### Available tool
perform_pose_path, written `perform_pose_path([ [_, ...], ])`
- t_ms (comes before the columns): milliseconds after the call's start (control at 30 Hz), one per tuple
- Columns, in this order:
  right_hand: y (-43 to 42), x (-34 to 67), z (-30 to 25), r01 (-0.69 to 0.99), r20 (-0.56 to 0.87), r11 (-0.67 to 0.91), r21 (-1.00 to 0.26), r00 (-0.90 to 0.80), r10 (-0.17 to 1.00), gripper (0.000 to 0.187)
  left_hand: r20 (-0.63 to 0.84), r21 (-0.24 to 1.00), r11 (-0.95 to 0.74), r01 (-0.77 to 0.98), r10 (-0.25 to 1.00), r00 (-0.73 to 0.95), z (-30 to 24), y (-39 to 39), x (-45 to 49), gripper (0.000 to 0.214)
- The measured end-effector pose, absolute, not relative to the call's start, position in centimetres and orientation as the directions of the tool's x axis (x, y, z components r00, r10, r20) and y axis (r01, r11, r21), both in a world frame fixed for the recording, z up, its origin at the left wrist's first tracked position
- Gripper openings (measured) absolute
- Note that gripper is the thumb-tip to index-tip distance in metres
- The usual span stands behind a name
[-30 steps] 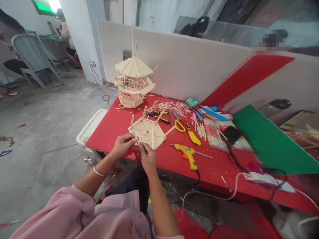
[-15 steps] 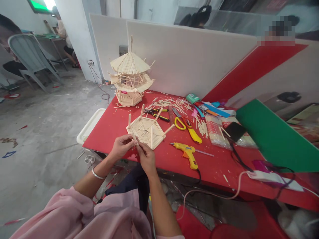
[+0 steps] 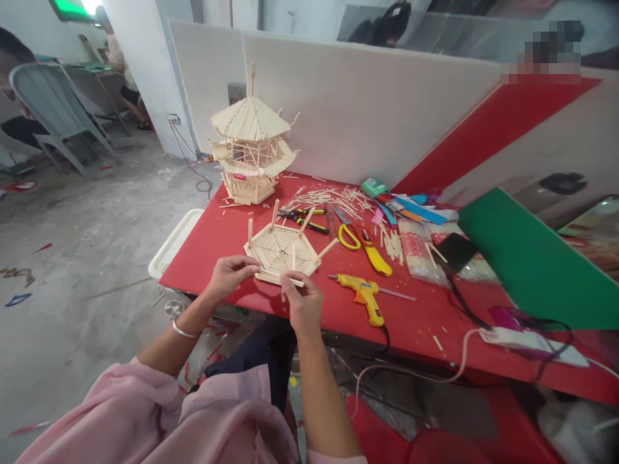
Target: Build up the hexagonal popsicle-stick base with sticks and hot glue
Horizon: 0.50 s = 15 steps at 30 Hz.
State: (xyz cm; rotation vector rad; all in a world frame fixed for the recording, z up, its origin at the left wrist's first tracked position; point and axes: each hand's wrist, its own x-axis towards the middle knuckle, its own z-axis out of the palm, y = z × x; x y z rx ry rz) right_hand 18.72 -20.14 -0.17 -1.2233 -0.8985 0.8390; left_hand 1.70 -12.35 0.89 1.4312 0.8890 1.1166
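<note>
A hexagonal panel of thin wooden sticks (image 3: 275, 248), with several short posts standing up from its rim, lies on the red table. At its near edge my right hand (image 3: 304, 303) pinches a thin wooden stick (image 3: 298, 283), whose end pokes out past the thumb. My left hand (image 3: 233, 278) is closed at the fingertips by the panel's near left corner, at what looks like the other end of this stick; the fingers partly hide it. Behind the panel stands a tiered stick pavilion (image 3: 254, 129) with a pointed roof.
Right of the panel lie a yellow glue gun (image 3: 362, 293), yellow-handled scissors (image 3: 349, 235) and black-and-yellow pliers (image 3: 309, 222). Loose sticks (image 3: 329, 198) are scattered behind. Bagged sticks (image 3: 420, 254), a green board (image 3: 536, 264) and a power strip (image 3: 532, 345) with cables sit farther right.
My hands, which were together in front of the panel, have moved apart. My right hand has shifted right, the stick now lying crosswise along the panel's near edge.
</note>
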Motion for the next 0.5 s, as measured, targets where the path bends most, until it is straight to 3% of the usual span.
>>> perform_pose_path([
  [67,-19.7,18.7,0.7,-0.095,0.130,0.188,-0.978,0.428,0.895,0.033,0.231,0.958,-0.278,0.067,0.891,0.390,1.1,-12.3,1.5,0.027],
  [133,-19.5,18.5,1.9,-0.034,0.204,0.237,-0.971,0.406,0.891,0.029,0.279,0.899,-0.405,0.167,0.824,0.492,1.3,-12.2,1.6,0.026],
  [233,-19.7,18.5,3.5,0.165,0.327,0.291,-0.942,0.270,0.906,0.022,0.334,0.816,-0.542,0.201,0.726,0.601,1.4,-11.9,2.1,0.026],
  [333,-20.5,20.8,4.1,0.449,0.416,0.300,-0.842,0.184,0.891,0.026,0.412,0.825,-0.553,0.115,0.729,0.547,1.3,-11.6,2.3,0.024],
  [400,-21.1,23.8,3.6,0.699,0.490,0.165,-0.696,0.294,0.820,0.032,0.374,0.908,-0.418,0.024,0.836,0.401,0.9,-11.5,2.1,0.023],
  [500,-22.2,29.0,2.0,0.851,0.444,-0.312,-0.423,0.494,0.748,0.042,0.095,0.973,-0.043,-0.226,0.970,0.226,0.0,-11.6,1.5,0.030],
])
